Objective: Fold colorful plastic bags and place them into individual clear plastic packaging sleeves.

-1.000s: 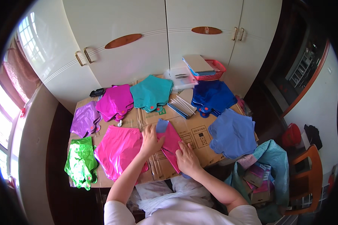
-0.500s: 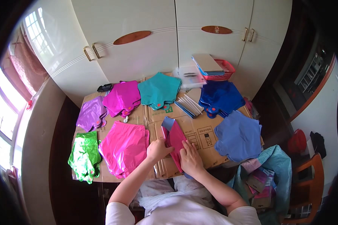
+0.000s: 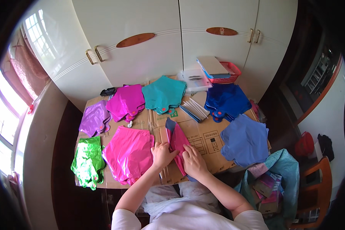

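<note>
A flat foil balloon, deep pink on one face and grey-blue on another (image 3: 176, 137), lies folded lengthwise on the cardboard in front of me. My left hand (image 3: 163, 155) grips its left edge, thumb across the foil. From the other side my right hand (image 3: 194, 160) holds the right edge, its curled fingertips pressing on the pink face. What lies under the fingers is hidden. To the left of my hands is a stack of bright pink foil balloons (image 3: 127, 153). A stack of periwinkle-blue ones (image 3: 245, 140) lies to the right.
Around the cardboard-covered table (image 3: 214, 161) lie green (image 3: 87, 159), lilac (image 3: 96, 118), magenta (image 3: 126, 101), teal (image 3: 165, 94) and dark blue (image 3: 226, 101) foil stacks. Beside a fan of white-edged sheets (image 3: 195, 109) is a red basket (image 3: 234, 72). A teal bag (image 3: 285, 168) stands lower right.
The left side of the pink foil has come further over, narrowing the visible grey-blue part. My left thumb now reaches further across it. The right hand has barely moved.
</note>
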A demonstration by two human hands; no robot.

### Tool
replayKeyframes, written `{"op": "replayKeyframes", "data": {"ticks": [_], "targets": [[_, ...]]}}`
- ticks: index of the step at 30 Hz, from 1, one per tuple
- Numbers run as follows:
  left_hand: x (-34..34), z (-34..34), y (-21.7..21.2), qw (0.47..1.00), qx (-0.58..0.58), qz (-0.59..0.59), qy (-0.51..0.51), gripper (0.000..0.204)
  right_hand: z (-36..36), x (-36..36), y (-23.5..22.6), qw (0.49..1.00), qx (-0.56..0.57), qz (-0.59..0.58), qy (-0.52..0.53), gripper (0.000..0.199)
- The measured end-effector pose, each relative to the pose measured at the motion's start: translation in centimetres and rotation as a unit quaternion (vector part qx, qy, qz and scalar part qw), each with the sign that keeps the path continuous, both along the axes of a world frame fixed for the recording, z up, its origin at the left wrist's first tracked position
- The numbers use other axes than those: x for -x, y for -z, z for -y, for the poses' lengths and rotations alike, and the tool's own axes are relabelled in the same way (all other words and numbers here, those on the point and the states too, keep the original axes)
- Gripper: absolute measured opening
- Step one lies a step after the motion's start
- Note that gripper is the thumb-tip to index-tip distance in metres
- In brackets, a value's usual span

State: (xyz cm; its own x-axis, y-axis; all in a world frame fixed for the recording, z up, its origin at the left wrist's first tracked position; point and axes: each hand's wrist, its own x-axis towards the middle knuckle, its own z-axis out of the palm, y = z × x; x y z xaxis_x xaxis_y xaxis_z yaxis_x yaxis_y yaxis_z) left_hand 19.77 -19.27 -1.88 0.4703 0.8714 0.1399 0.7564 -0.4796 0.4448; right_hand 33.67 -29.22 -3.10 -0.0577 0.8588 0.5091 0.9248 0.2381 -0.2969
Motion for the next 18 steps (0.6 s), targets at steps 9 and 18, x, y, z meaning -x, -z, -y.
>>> {"op": "replayKeyframes", "data": {"ticks": [9, 18], "targets": [[-0.1, -0.5, 0.6, 1.0, 0.018, 0.017, -0.004, 0.043, 0.2, 0.0, -0.6, 0.998, 0.03, -0.034, -0.033, 0.024], [1.2, -0.1, 0.4, 0.997, 0.004, 0.059, 0.049, 0.028, 0.4, 0.4, 0.2, 0.999, 0.011, -0.008, 0.038, 0.023]]}}
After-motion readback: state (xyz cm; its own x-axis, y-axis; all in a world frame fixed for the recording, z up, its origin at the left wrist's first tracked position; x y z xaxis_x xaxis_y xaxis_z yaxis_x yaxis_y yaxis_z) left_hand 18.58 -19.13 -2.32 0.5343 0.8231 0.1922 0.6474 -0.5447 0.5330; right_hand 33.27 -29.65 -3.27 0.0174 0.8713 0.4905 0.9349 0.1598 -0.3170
